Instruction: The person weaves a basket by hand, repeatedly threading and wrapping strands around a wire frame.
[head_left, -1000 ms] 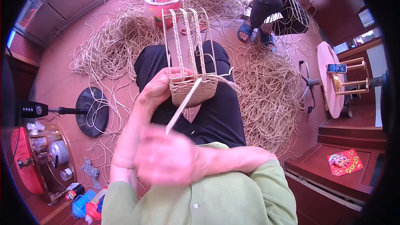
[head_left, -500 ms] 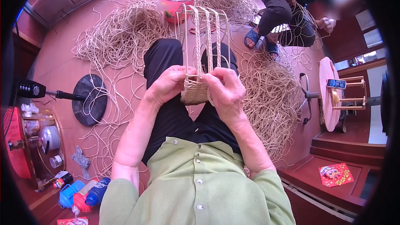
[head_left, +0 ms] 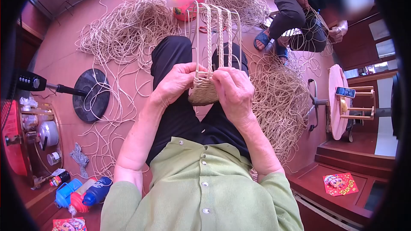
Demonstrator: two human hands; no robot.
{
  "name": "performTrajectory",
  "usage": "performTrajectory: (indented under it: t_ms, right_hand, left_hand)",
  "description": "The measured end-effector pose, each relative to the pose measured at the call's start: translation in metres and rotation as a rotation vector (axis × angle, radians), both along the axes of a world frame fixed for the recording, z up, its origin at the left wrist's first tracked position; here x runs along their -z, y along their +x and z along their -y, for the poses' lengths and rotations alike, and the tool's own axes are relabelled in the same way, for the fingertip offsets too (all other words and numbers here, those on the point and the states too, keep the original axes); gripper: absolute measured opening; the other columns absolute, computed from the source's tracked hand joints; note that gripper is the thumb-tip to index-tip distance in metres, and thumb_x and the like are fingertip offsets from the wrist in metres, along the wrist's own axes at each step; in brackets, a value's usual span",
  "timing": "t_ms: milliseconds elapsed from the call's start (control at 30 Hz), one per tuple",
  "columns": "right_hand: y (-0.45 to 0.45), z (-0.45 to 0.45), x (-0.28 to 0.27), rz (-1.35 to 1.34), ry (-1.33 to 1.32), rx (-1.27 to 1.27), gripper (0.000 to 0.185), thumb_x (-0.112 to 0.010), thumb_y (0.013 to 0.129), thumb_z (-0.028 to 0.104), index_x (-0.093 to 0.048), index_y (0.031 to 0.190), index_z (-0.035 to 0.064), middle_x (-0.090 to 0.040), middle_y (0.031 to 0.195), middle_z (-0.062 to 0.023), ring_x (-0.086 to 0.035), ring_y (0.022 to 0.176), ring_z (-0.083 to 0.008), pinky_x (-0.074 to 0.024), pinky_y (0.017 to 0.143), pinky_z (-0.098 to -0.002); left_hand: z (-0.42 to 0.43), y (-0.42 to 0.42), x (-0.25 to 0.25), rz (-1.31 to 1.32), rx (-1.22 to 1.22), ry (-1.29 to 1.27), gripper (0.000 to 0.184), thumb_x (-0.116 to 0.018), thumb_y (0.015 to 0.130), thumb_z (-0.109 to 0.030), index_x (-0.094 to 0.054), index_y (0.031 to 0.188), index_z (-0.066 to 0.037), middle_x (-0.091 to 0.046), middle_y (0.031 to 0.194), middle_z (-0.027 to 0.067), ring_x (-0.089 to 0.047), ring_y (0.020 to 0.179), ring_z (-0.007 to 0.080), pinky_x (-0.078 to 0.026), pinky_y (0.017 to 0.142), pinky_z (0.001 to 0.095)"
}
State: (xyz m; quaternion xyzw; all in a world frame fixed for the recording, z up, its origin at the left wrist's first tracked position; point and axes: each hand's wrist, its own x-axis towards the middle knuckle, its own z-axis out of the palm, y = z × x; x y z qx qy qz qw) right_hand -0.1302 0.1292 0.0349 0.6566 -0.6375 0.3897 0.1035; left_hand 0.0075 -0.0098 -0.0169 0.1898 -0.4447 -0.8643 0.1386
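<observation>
Between my knees is a partly woven basket [head_left: 203,93] of tan cord, its woven end toward me and bare frame wires with cord-wrapped uprights [head_left: 220,34] rising away. My left hand [head_left: 179,81] pinches the basket's woven edge at its left side, thumb and fingertips together. At the right side of the same edge, my right hand [head_left: 233,90] is closed, fingers bent over the weave. Any cord strand inside the right fingers is hidden.
Heaps of loose cord [head_left: 280,107] cover the floor around me. A pink bucket [head_left: 185,6] stands ahead. At upper right a person's hand [head_left: 336,34] holds another wire-and-cord frame. A fan base [head_left: 90,96] is left; a round stool [head_left: 336,102] with a phone [head_left: 345,92] is right.
The view has shifted slightly. The basket's woven end has tilted a little, showing more of its underside, and my right fingers have moved closer together over the edge.
</observation>
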Motion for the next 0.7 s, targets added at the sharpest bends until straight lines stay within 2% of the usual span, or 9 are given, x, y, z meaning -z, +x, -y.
performTrajectory:
  t_ms: [67,167,267,367,467,567,600,633,700]
  right_hand:
    - [0.000,0.001,0.000,-0.094,-0.027,0.011,0.020,-0.075,0.079,0.002,-0.065,0.096,0.0053,-0.066,0.093,-0.0095,-0.066,0.085,-0.0290,-0.0515,0.077,-0.0386]
    - [0.000,0.004,0.004,-0.057,-0.071,0.020,0.020,-0.076,0.078,0.002,-0.068,0.096,0.0066,-0.066,0.092,-0.0071,-0.065,0.087,-0.0279,-0.0506,0.075,-0.0389]
    - [0.002,0.009,0.007,-0.147,-0.076,0.049,0.028,-0.069,0.074,0.008,-0.068,0.101,0.0098,-0.064,0.091,-0.0027,-0.062,0.093,-0.0220,-0.0463,0.083,-0.0395]
    - [0.000,0.008,-0.002,-0.295,-0.040,0.031,0.032,-0.068,0.072,0.011,-0.069,0.104,0.0138,-0.063,0.092,0.0001,-0.060,0.095,-0.0199,-0.0428,0.087,-0.0406]
    - [-0.005,0.013,-0.004,-0.340,-0.039,-0.042,0.032,-0.069,0.070,0.015,-0.069,0.102,0.0142,-0.062,0.092,0.0009,-0.060,0.094,-0.0202,-0.0401,0.090,-0.0414]
    - [0.004,0.025,-0.010,-0.278,-0.021,-0.091,0.032,-0.070,0.068,0.017,-0.067,0.099,0.0103,-0.063,0.095,-0.0024,-0.060,0.095,-0.0225,-0.0415,0.088,-0.0424]
    - [0.020,0.034,-0.012,-0.120,-0.100,-0.157,0.026,-0.070,0.069,0.015,-0.067,0.095,0.0106,-0.064,0.094,-0.0024,-0.061,0.094,-0.0230,-0.0428,0.088,-0.0438]
    - [0.045,0.043,-0.014,0.038,-0.180,-0.224,0.021,-0.070,0.070,0.012,-0.067,0.091,0.0110,-0.065,0.093,-0.0024,-0.062,0.093,-0.0235,-0.0440,0.088,-0.0452]
    - [0.099,0.048,-0.035,-0.001,-0.265,-0.386,0.021,-0.065,0.072,0.012,-0.064,0.092,0.0086,-0.062,0.092,-0.0061,-0.062,0.093,-0.0240,-0.0467,0.085,-0.0467]
  left_hand:
    - [0.000,0.000,0.005,-0.040,-0.001,0.046,0.017,-0.065,0.097,-0.015,-0.069,0.107,-0.002,-0.071,0.096,0.0031,-0.067,0.085,0.0091,-0.054,0.076,0.0249]
    - [0.002,0.006,0.006,-0.163,-0.018,0.202,0.019,-0.060,0.100,-0.015,-0.067,0.109,0.000,-0.071,0.101,0.0056,-0.067,0.090,0.0122,-0.053,0.083,0.0283]
    - [0.000,0.012,-0.001,-0.170,-0.023,0.249,0.021,-0.055,0.101,-0.013,-0.066,0.110,0.002,-0.070,0.106,0.0084,-0.066,0.097,0.0151,-0.051,0.090,0.0311]
    - [0.004,0.014,0.009,-0.211,-0.017,0.336,0.022,-0.055,0.099,-0.011,-0.066,0.111,0.004,-0.070,0.108,0.0103,-0.065,0.102,0.0161,-0.049,0.094,0.0323]
    - [0.009,0.014,0.014,-0.176,0.016,0.357,0.025,-0.054,0.095,-0.007,-0.064,0.115,0.004,-0.069,0.109,0.0100,-0.065,0.101,0.0167,-0.050,0.091,0.0321]
    - [0.009,0.020,0.017,-0.115,-0.050,0.105,0.034,-0.054,0.091,-0.005,-0.058,0.123,0.005,-0.067,0.112,0.0100,-0.064,0.100,0.0166,-0.050,0.090,0.0322]
    - [-0.014,0.018,-0.013,-0.007,-0.315,-0.112,0.041,-0.054,0.090,-0.004,-0.053,0.130,0.004,-0.066,0.115,0.0113,-0.065,0.099,0.0185,-0.050,0.092,0.0313]
    - [-0.026,0.019,-0.031,-0.125,-0.406,-0.353,0.046,-0.056,0.091,-0.007,-0.049,0.135,0.003,-0.064,0.121,0.0143,-0.061,0.112,0.0204,-0.047,0.101,0.0310]
    - [-0.016,0.023,0.017,-0.238,-0.322,-0.898,0.035,-0.059,0.097,-0.018,-0.057,0.127,-0.001,-0.063,0.125,0.0178,-0.053,0.129,0.0241,-0.039,0.110,0.0377]
